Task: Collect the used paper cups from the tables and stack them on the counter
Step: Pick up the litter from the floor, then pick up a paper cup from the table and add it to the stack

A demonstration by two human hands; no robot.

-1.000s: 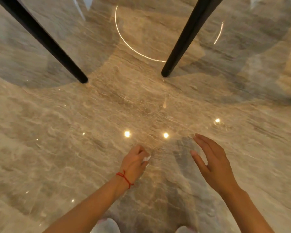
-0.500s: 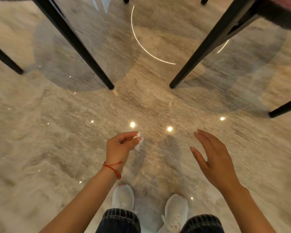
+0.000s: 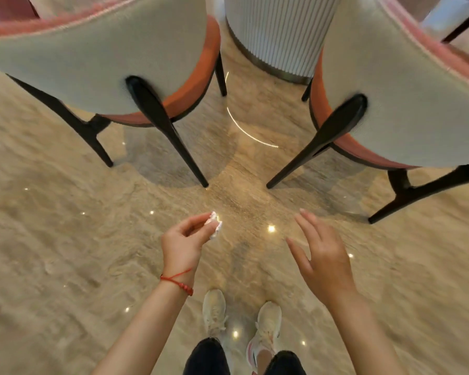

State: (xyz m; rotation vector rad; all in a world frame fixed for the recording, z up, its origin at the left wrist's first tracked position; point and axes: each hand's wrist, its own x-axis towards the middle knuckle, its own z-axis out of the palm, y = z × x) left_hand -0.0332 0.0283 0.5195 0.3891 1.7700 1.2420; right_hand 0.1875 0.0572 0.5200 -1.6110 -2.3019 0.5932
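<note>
In the head view our left hand point(image 3: 183, 240) pinches a small crumpled white scrap point(image 3: 214, 226) at its fingertips, and our right hand point(image 3: 322, 259) hangs open and empty above the floor point(image 3: 52, 253). No paper cups show here, so we should keep that grip light and look up past the chairs point(image 3: 106, 55) to the tabletop.

Warm, bright light makes small glare spots on the glossy floor point(image 3: 65, 239), and motion blur softens the bent edges.

A glossy, veined stone floor point(image 3: 65, 253) reflecting ceiling lights, two chairs point(image 3: 98, 58) with smooth pale backs and matt black legs, a ribbed white column point(image 3: 279, 31), and a crumpled white paper scrap point(image 3: 214, 226).
</note>
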